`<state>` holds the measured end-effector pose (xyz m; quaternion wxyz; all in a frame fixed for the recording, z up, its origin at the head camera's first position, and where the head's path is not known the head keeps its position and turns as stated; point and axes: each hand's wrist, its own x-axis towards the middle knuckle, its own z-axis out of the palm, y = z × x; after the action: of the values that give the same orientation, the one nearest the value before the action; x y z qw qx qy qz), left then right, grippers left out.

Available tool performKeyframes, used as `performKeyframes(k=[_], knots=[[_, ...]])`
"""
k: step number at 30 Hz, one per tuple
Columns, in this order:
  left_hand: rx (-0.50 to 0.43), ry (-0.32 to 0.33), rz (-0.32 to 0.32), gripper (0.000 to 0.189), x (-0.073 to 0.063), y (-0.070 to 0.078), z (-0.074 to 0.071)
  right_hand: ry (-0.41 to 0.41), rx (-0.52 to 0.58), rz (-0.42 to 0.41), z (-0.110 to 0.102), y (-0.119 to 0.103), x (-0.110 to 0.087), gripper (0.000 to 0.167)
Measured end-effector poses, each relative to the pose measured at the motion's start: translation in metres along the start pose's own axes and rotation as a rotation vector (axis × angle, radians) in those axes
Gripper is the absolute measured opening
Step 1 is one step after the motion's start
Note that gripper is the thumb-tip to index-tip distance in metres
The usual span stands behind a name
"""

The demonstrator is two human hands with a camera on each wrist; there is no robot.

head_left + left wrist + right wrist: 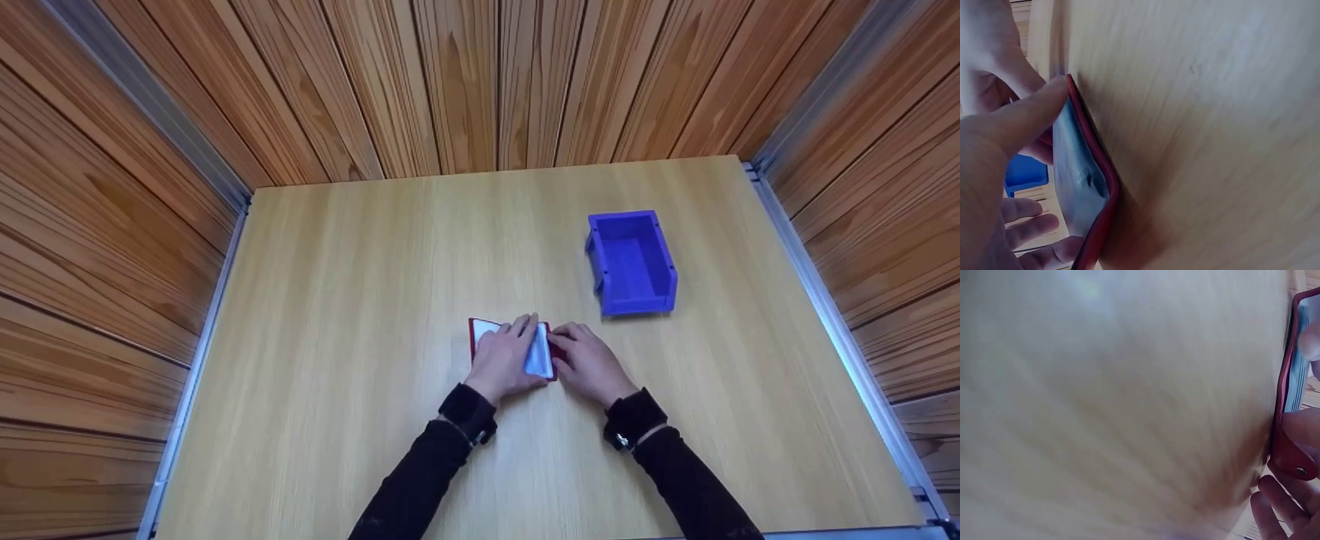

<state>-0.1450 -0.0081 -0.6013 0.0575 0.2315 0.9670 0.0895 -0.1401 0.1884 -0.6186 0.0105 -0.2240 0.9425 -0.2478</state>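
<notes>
A red card holder (553,370) with clear plastic sleeves (538,358) lies spread on the table. My left hand (504,358) rests across the sleeves with its fingers extended, the thumb (1039,107) along the near edge. At the right side, my right hand (592,367) pinches the holder's red flap (1291,458), its thumb on the inner face and fingers behind. A metal snap (1301,470) shows on that flap. Much of the holder's left half is hidden under my left hand.
A blue plastic bin (636,266) stands on the wooden table (352,300), beyond my right hand. Wood-panelled walls (465,90) rise at the back and both sides, with metal rails (199,352) along the table's side edges.
</notes>
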Motion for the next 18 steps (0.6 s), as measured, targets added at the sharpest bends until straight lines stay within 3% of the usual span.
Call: performKeyframes(k=[8,18], knots=[[-0.023,-0.032,-0.006,0.106,0.001,-0.002,0.0,-0.013,-0.028,-0.005,0.001,0.0,0.0,0.052],[-0.197,-0.065,0.003,0.102,-0.002,-0.01,-0.009,-0.026,-0.022,0.002,-0.001,-0.001,-0.001,0.049]])
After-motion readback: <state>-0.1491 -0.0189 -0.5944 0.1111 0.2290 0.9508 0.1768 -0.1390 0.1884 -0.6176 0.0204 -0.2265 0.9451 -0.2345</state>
